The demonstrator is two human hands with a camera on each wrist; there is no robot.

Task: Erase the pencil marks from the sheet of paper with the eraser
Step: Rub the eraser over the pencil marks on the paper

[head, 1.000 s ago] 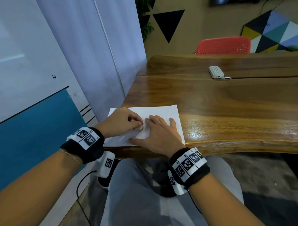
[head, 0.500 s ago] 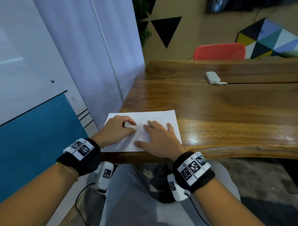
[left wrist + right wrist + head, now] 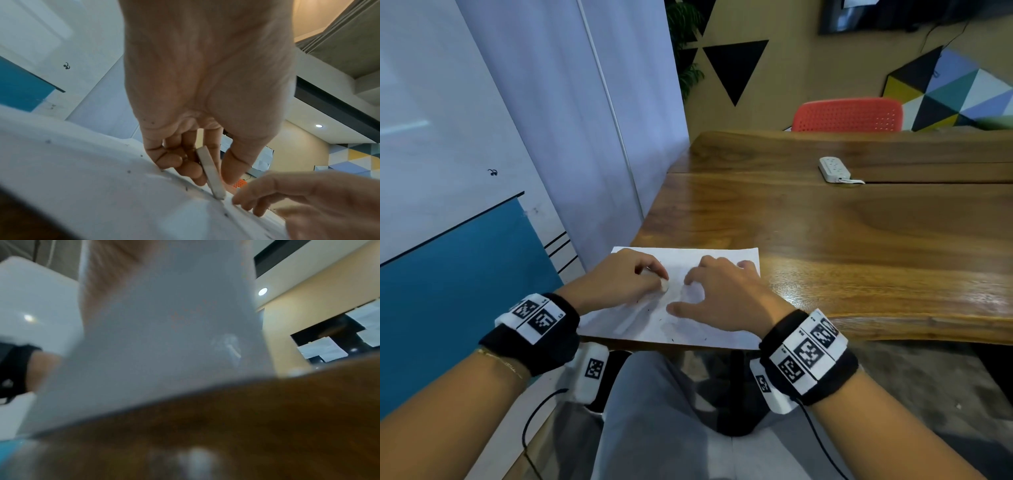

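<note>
Looking down from the head view, the white sheet of paper (image 3: 709,260) lay flat at the desk (image 3: 859,240) near edge, flecked with dark crumbs. The left hand (image 3: 616,281) pinched the white eraser (image 3: 665,285), tip on the sheet; the right hand (image 3: 726,298) pressed spread fingers (image 3: 690,275) beside it.

Left wrist: curled fingers (image 3: 185,165) and thumb gripped the flat eraser (image 3: 211,173), its corner touching the paper (image 3: 102,178).

Right wrist: blurred paper (image 3: 164,337) over the desk (image 3: 267,418).

A long wooden table (image 3: 859,246) fills the right of the frame. A red chair (image 3: 847,114) stands behind it, upper right, against a tan wall (image 3: 791,68).
</note>
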